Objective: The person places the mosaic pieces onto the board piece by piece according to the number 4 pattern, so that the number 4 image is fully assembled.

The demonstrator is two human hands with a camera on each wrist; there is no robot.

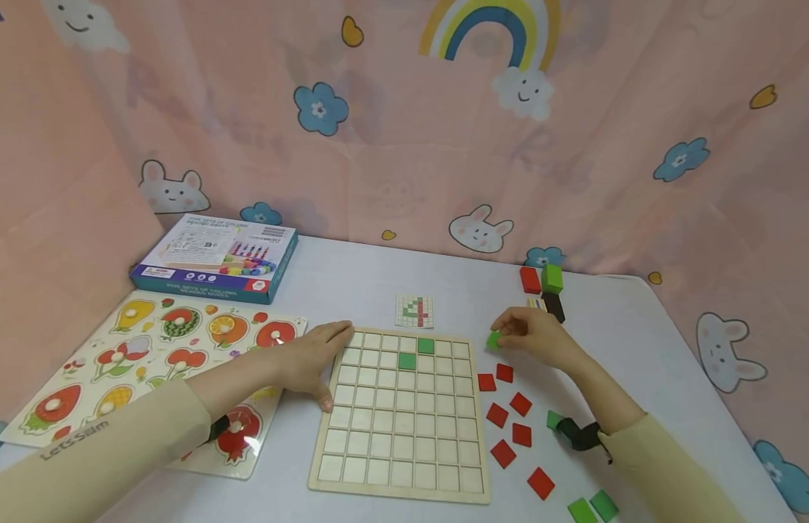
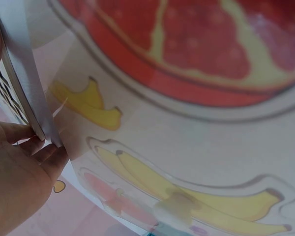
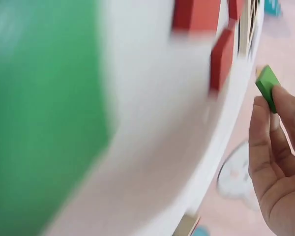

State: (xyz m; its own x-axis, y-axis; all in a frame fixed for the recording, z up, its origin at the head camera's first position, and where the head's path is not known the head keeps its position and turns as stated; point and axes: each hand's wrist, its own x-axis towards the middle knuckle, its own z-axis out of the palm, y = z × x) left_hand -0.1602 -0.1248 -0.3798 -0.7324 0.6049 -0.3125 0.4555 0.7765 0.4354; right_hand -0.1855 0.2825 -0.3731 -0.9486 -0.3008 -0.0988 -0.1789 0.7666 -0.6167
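Observation:
A wooden grid board [image 1: 386, 415] lies on the white table, with two green tiles in its upper cells, one of them this green tile [image 1: 407, 361]. My left hand [image 1: 313, 361] rests along the board's upper left edge, fingers extended and thumb lower down; the left wrist view shows its fingertips [image 2: 37, 140] touching the rim. Right of the board, my right hand [image 1: 531, 335] pinches a green square tile [image 3: 268, 84] between thumb and fingers. Just beyond the board stands a small pattern card [image 1: 414, 311] with green and red squares.
Several red tiles [image 1: 497, 415] lie scattered right of the board, with loose green tiles [image 1: 582, 510] nearer the front. Red, green and black stacks [image 1: 552, 279] sit at the back right. A fruit puzzle board [image 1: 149, 363] and a box [image 1: 215, 258] occupy the left.

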